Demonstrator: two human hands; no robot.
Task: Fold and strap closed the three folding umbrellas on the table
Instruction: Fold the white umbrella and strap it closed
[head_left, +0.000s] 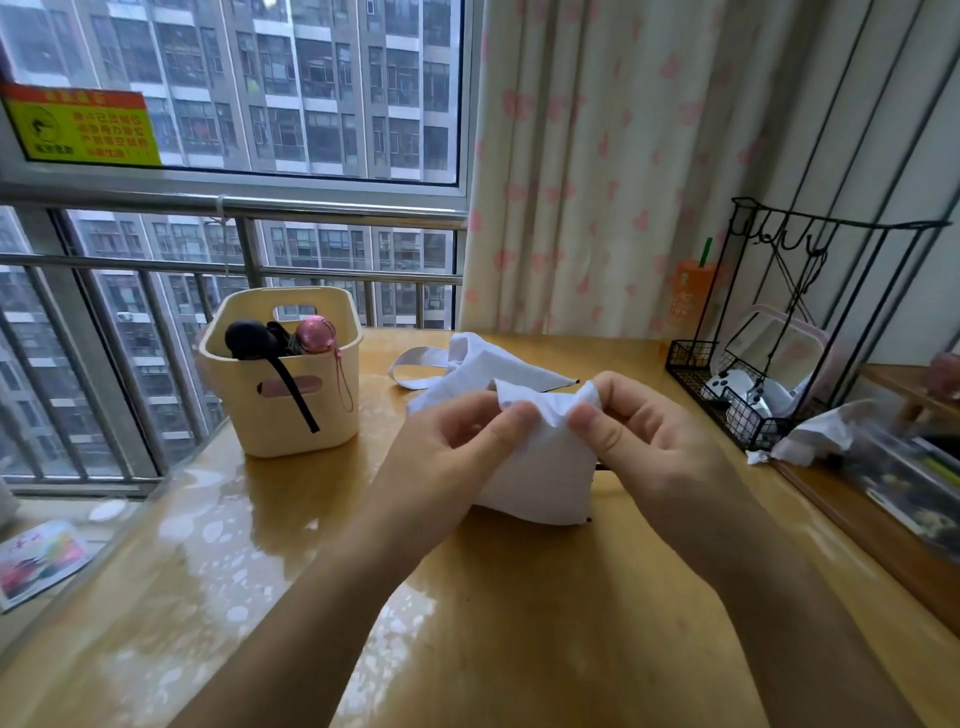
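Observation:
A white folding umbrella (540, 467) lies loose on the wooden table (519, 623), its canopy crumpled and a white strap looping out at its far left. My left hand (457, 447) pinches a fold of the white fabric between thumb and fingers. Just to the right, my right hand (639, 431) pinches the neighbouring fold. Thin dark rib tips poke out at the canopy's edges. A black umbrella (249, 338) and a pink umbrella (316, 335) stand handle-up inside a cream basket (291, 410) at the table's back left.
A black wire rack (769, 364) holding small items stands at the back right, with an orange cup (688, 291) behind it. Crumpled plastic (815, 431) and clutter line the right shelf. Window railing is on the left, a curtain behind.

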